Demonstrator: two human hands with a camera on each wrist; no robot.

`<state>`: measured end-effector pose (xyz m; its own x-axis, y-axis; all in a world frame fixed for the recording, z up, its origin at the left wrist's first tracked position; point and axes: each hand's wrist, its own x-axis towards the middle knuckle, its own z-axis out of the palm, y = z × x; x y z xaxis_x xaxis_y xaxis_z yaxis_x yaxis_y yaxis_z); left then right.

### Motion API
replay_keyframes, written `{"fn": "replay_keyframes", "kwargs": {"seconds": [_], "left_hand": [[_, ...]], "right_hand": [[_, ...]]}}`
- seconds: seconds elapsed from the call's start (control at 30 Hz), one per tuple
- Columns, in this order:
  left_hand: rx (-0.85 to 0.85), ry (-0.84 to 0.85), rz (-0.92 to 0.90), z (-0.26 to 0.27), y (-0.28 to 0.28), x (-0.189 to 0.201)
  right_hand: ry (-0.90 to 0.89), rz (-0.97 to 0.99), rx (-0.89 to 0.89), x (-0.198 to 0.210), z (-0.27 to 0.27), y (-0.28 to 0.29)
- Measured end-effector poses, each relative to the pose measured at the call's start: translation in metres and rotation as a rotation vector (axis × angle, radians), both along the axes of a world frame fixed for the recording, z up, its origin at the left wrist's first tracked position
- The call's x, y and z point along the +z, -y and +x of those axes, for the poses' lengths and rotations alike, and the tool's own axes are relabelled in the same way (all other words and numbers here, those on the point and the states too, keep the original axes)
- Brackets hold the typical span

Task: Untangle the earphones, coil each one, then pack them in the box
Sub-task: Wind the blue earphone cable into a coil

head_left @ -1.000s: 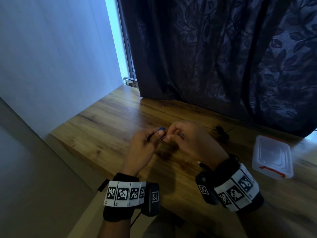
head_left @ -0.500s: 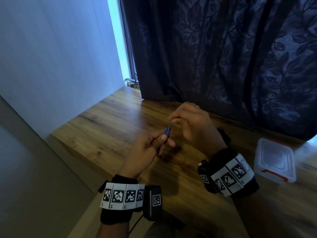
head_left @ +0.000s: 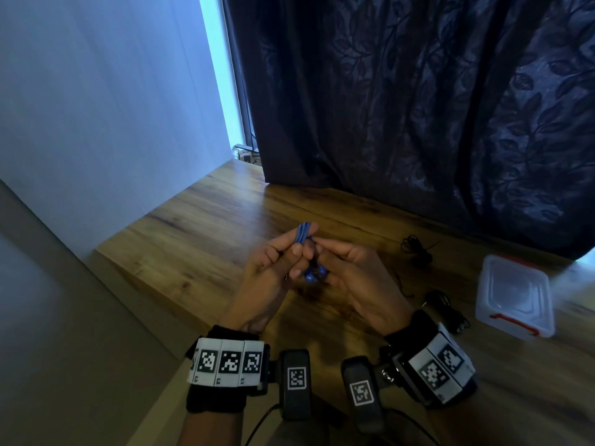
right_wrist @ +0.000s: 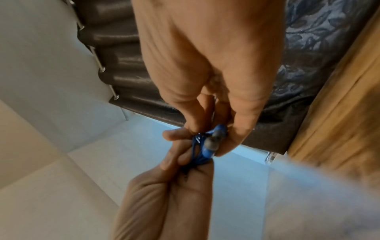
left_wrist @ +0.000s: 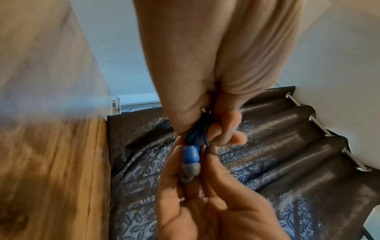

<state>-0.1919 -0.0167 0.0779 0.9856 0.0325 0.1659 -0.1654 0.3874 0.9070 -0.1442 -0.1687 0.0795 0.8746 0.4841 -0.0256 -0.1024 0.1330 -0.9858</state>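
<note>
A blue earphone cable, folded into a short bundle, sticks up out of my left hand, which grips it between thumb and fingers above the wooden table. My right hand sits right beside it and pinches the blue earbuds with grey tips at the bundle's lower end. The left wrist view shows one earbud between the right hand's fingers. In the right wrist view the earbuds lie against my right fingertips, with the bundle running into the left hand. The clear box stands shut at the right.
A black earphone lies tangled on the table beyond my right hand, and a second black one lies near the box's left side. A dark patterned curtain hangs behind the table. The table's left edge drops off by the wall.
My right hand has come down from above the left hand to beside it. The blue bundle now stands upright out of my left hand, with the earbuds hanging below.
</note>
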Motion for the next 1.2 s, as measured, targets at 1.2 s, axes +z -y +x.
{"fn": "replay_keyframes", "kwargs": {"seconds": [1.2], "left_hand": [[0.216,0.022,0.209,0.008,0.015,-0.004]], "right_hand": [[0.216,-0.371,-0.279,0.004,0.003,-0.017]]}}
